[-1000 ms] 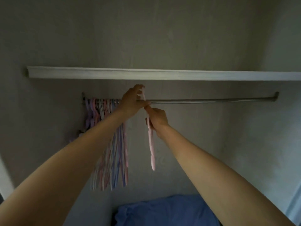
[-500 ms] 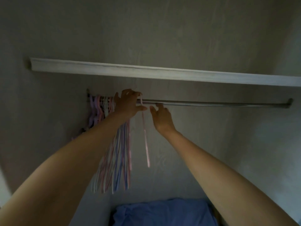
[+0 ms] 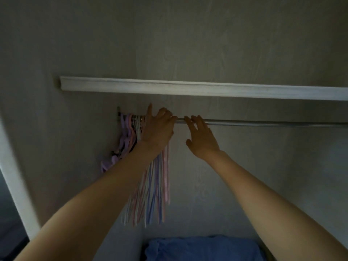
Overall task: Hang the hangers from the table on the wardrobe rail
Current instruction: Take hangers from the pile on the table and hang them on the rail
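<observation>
A metal wardrobe rail (image 3: 263,123) runs across under a white shelf. Several pastel hangers (image 3: 150,194), pink, blue, white and lilac, hang bunched at the rail's left end. My left hand (image 3: 159,129) is up at the rail with its fingers curled over it beside the bunch; whether it still grips a hanger's hook is hidden. My right hand (image 3: 202,137) reaches up with straight fingers, the tips touching the rail just right of the left hand. It holds nothing.
The white shelf (image 3: 207,89) sits close above the rail. Wardrobe walls close in at the back and left, with a white door frame (image 3: 17,185) at the far left. A blue cloth (image 3: 201,249) lies at the bottom. The rail's right stretch is bare.
The pink hanger has been hooked on the rail and slid left into the bunch. My right hand let go of it and rose to the rail. The view shifted right.
</observation>
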`<state>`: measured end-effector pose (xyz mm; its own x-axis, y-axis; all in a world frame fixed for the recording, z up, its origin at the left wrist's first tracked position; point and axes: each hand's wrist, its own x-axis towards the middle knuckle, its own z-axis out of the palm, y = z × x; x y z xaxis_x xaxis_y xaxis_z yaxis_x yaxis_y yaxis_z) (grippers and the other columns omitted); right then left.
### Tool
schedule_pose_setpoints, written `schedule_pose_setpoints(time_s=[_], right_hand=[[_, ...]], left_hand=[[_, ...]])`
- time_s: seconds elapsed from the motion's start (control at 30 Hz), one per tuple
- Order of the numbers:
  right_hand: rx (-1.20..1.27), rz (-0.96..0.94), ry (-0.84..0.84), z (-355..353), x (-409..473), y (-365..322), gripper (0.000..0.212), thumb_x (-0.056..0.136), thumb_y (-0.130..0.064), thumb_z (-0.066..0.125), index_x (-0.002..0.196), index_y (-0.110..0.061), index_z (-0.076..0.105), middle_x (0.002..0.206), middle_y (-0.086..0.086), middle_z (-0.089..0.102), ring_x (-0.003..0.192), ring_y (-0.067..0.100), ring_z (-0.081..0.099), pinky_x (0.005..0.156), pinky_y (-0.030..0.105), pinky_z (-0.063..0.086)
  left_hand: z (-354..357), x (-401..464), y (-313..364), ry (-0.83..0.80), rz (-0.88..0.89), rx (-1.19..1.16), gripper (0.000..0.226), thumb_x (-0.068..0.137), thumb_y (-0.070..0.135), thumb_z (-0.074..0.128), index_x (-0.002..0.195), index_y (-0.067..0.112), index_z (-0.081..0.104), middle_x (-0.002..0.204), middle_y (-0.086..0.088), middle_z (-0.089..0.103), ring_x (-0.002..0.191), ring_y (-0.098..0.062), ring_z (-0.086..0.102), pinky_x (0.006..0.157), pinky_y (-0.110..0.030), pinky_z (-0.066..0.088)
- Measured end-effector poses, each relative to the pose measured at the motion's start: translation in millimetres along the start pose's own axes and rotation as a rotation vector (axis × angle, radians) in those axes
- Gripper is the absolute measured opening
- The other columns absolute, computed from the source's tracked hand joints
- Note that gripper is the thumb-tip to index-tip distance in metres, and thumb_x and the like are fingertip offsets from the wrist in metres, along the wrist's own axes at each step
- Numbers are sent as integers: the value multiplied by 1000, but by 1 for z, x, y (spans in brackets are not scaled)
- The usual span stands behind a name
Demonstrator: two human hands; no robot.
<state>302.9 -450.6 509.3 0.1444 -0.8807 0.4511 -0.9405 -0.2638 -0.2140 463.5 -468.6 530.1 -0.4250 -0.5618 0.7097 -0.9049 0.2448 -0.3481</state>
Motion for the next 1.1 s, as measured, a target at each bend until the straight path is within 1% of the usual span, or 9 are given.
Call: schedule_pose_setpoints(time_s=[0.1,0.27,0.33,0.4,0.43,0.6,0.8,1.0,1.1], right_hand=[[67,50,-24,1,-2,-5,75,95,-20,47,150,-32,-2,159,-7,-7,147,13,-9,117,52,6],[60,56,-48,-6,-3,-7,73,96,-17,44,150,-32,-2,159,-7,-7,147,12,-8,118,48,4],[71,49,-64,-9,-3,-6,70,97,-16,42,151,-30,0,160,-7,-6,147,11,-7,120,45,4],[118,39,-60,-12,-4,-5,66,98,-16,41,151,-27,3,160,-5,-4,148,12,-3,121,43,6],[144,39,-51,-14,-7,-3,64,98,-16,41,151,-25,6,160,-4,-2,148,13,0,121,42,9],[209,83,41,-27,-35,12,53,100,-24,37,150,-21,19,157,2,21,141,20,27,115,36,27],[92,309,32,-46,-93,54,40,99,-23,38,137,-16,47,138,9,51,123,27,51,100,34,43],[-5,645,-124,-31,-186,129,35,95,-24,40,125,-11,55,128,15,58,115,35,56,96,39,47],[-56,783,-207,-17,-265,174,32,96,-23,37,119,-9,56,121,19,59,110,36,57,87,37,46]], left_hand=[[-5,-3,-2,-37,-33,63,42,34,10,86,74,16,73,72,0,68,84,-20,69,89,-68,39],[-10,-2,-3,-74,-137,5,40,33,9,89,67,13,69,68,-3,67,79,-23,69,87,-68,41],[-14,-1,2,-108,-186,-134,35,54,7,83,87,8,71,90,-9,71,96,-27,66,100,-65,35],[-15,0,10,-137,-194,-260,41,82,9,61,123,7,58,130,-12,56,127,-28,46,115,-52,18],[-17,0,14,-156,-182,-295,44,87,10,53,131,8,51,139,-11,48,133,-27,38,116,-47,13],[-34,4,47,-168,-213,-417,39,89,11,48,127,11,51,135,-9,47,129,-26,35,101,-37,27],[-45,6,126,-347,-192,-565,35,92,22,48,126,19,51,131,-6,52,125,-26,41,95,-35,34],[-25,-28,255,-665,-65,-707,31,93,21,45,122,14,56,126,-8,58,119,-27,51,100,-36,34],[-18,-62,333,-836,29,-761,31,93,22,45,119,13,59,123,-11,60,113,-29,56,96,-36,40]])
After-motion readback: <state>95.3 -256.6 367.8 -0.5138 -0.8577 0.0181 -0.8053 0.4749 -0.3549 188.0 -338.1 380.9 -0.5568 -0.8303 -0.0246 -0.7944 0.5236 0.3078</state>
